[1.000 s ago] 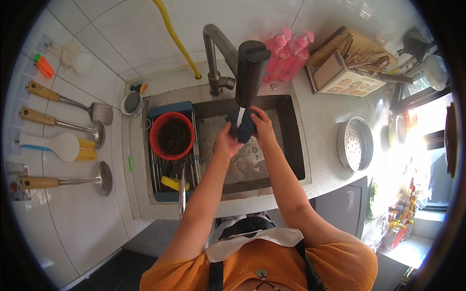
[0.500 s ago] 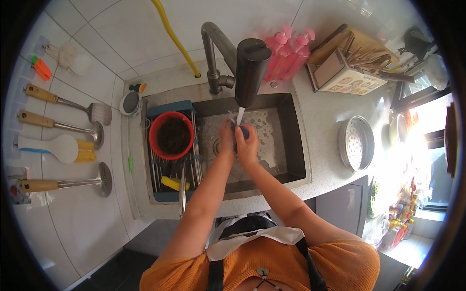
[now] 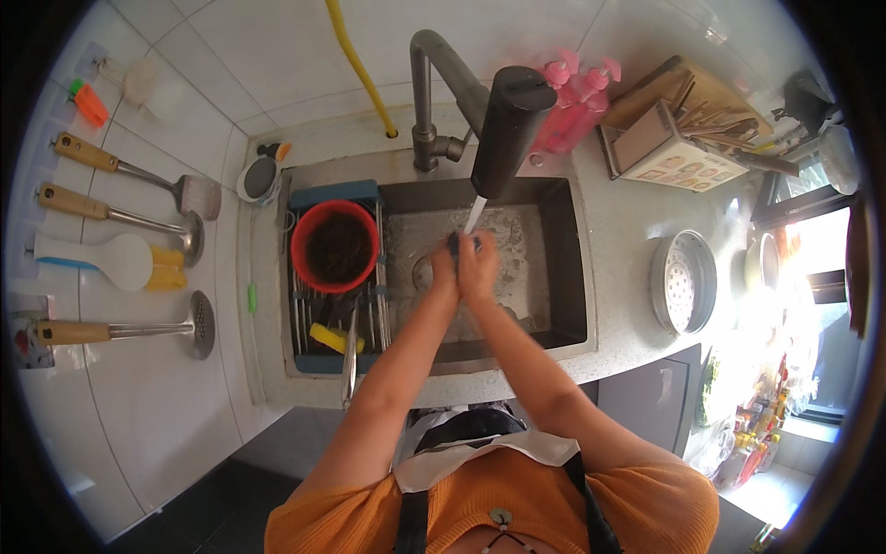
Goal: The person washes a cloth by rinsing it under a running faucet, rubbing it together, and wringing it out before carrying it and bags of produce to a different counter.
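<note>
Water runs in a white stream [image 3: 476,214] from the black tap head [image 3: 513,131] onto my hands over the steel sink [image 3: 565,258]. Between them is a small dark blue thing [image 3: 453,244], mostly covered by fingers, so its kind is hidden. My left hand [image 3: 444,269] closes on it from the left. From the right, my right hand [image 3: 478,266] is wrapped against it, with its knuckles under the stream. Both hands touch each other above the basin floor, which is wet with some foam.
Left in the sink, a rack [image 3: 334,196] bears a red colander [image 3: 297,263] of dark contents, a yellow sponge [image 3: 334,338] and a metal-handled utensil [image 3: 350,355]. Pink pump bottles [image 3: 574,111], a utensil holder [image 3: 678,157] and a steamer tray [image 3: 684,283] stand on the counter. Several utensils hang left.
My hands have drawn closer together, and the dark blue thing shows less between them. The whole view has shifted slightly, with the tap and sink appearing further right.
</note>
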### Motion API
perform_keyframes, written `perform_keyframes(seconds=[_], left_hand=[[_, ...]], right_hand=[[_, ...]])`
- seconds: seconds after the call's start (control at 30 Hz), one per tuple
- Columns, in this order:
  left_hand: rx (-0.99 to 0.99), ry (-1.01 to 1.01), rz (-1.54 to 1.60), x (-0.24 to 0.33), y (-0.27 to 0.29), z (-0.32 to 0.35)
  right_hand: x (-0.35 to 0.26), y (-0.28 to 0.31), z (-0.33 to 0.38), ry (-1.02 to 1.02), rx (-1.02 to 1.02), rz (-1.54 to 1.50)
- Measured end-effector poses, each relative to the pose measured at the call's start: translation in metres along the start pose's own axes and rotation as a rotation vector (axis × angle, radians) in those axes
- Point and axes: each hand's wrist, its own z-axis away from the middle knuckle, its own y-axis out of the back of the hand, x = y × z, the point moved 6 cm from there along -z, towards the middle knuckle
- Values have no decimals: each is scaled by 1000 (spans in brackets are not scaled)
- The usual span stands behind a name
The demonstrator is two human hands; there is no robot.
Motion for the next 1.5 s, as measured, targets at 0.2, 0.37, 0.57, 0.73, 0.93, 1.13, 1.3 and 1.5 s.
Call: perform_keyframes(seconds=[0.2, 0.37, 0.57, 0.73, 0.93, 1.13, 1.3, 1.5], left_hand=[[95, 8, -346, 8, 16, -23], [-53, -230, -738, 52, 26, -32], [-49, -162, -290, 55, 23, -38], [-22, -144, -214, 67, -3, -19], [-97, -61, -504, 71, 24, -44], [18, 220, -315, 18, 32, -42], [-89, 382, -90, 6, 14, -35], [-404, 13, 120, 29, -19, -34]], right_hand=[[10, -13, -52, -18, -313, 10], [12, -11, -65, -76, -617, 44], [36, -11, -51, -375, -917, -376], [40, -4, -35, -38, -1178, 255], [35, 10, -56, -2, -1038, 37], [-10, 14, -52, -123, -982, -316], [-27, 17, -41, 234, -916, 109], [-47, 31, -24, 320, -682, -41]])
